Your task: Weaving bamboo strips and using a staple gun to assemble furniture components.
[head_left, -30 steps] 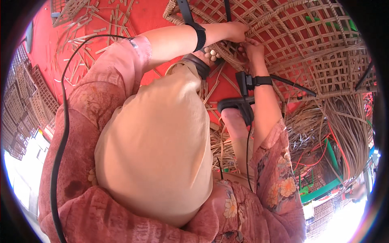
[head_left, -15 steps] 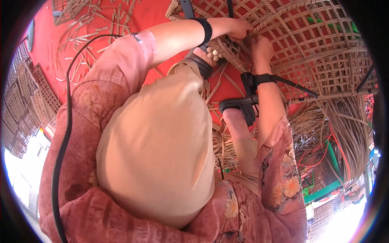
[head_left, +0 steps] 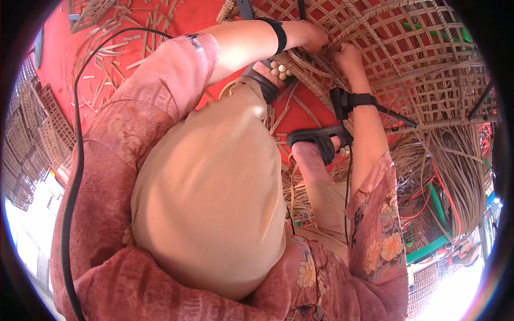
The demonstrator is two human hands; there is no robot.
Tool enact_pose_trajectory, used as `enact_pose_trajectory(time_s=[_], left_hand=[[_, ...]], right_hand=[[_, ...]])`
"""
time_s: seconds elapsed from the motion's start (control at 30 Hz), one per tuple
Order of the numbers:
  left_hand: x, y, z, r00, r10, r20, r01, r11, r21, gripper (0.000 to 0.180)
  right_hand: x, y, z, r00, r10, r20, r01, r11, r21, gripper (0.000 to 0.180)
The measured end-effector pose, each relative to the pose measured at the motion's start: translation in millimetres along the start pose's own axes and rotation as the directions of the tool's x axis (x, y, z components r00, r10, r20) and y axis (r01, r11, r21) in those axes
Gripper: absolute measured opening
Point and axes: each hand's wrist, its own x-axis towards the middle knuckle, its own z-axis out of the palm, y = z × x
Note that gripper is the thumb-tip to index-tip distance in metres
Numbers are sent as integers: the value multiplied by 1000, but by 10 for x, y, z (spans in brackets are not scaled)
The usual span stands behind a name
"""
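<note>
A large open-weave basket [head_left: 412, 69] of brown strands fills the upper right, its thick wrapped edge [head_left: 308, 72] running down near my feet. My left hand [head_left: 313, 37] is closed at this edge, its fingertips partly hidden. Just to the right, my right hand [head_left: 349, 58] pinches a brown weaving strand [head_left: 327, 52], fingers bent toward the left hand. The two hands are close together but apart. Black straps circle both wrists.
My sandalled feet [head_left: 321, 142] rest on the red floor [head_left: 211, 13] under the basket. Cut strand scraps [head_left: 115, 51] lie to the left. A bundle of long strands [head_left: 455, 176] hangs right, by a green frame [head_left: 431, 249]. Woven panels [head_left: 37, 128] stand far left. A black cable [head_left: 80, 160] runs along my left arm.
My right hand has risen slightly and its forearm has shifted right. My left forearm has moved a little up and right. The basket has barely moved.
</note>
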Motion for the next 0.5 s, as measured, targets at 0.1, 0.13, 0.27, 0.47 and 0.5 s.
enact_pose_trajectory(time_s=[0.1,0.13,0.27,0.47,0.5], left_hand=[[-13,26,58,983,56,-177,-43,996,75,31],[-21,31,75,975,53,-216,-38,997,73,21],[-137,-19,204,963,19,-270,34,982,188,29],[-785,388,-45,981,101,-163,-70,980,188,12],[-872,424,-33,983,97,-159,-67,980,188,12]], right_hand=[[-15,138,11,996,-67,58,63,996,65,34],[-53,166,22,993,-26,116,15,996,90,36],[-297,269,8,990,-35,140,53,991,-125,43],[-678,-148,-476,948,25,-318,77,950,304,37],[-661,-217,-428,949,25,-315,78,948,309,37]])
